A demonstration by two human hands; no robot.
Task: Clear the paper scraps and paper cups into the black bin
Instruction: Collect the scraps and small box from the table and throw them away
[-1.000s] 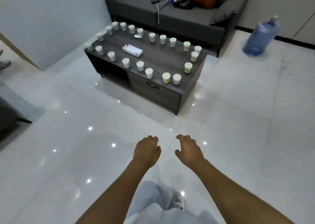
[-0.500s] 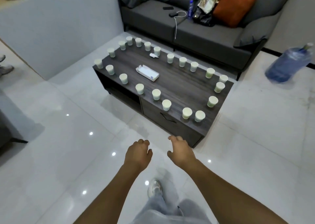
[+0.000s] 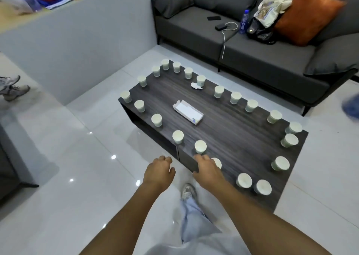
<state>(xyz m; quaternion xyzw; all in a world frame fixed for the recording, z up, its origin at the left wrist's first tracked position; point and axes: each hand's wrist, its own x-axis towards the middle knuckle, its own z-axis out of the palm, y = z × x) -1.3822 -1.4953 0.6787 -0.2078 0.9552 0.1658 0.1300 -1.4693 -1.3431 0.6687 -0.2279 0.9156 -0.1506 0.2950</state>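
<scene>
Paper cups (image 3: 200,146) ring the edge of a low coffee table (image 3: 229,130), standing upright and spaced apart, pale with a faint green tint and round open mouths. The person's right hand (image 3: 208,172) reaches over the near edge of the table, its fingers loosely curled and holding nothing; its fingertips lie just short of one cup on the near rim, and the hand partly hides another cup (image 3: 217,162) just beside it. The left hand (image 3: 159,174) hangs over the floor in front of the table, fingers also loosely curled and empty, well apart from any cup. A crumpled white paper scrap (image 3: 196,85) lies on the far side of the tabletop, touching or just beside one of the cups there. Near the middle sits a shallow white cardboard tray (image 3: 188,112), long and rectangular. The tabletop is dark wood-grain with a matte look and an open shelf below on the left. The floor (image 3: 68,157) is glossy white tile that mirrors ceiling lights. Behind the table stands a dark grey fabric sofa (image 3: 272,60) with an orange cushion (image 3: 307,16), a bag, a water bottle and a phone on a white cable.
</scene>
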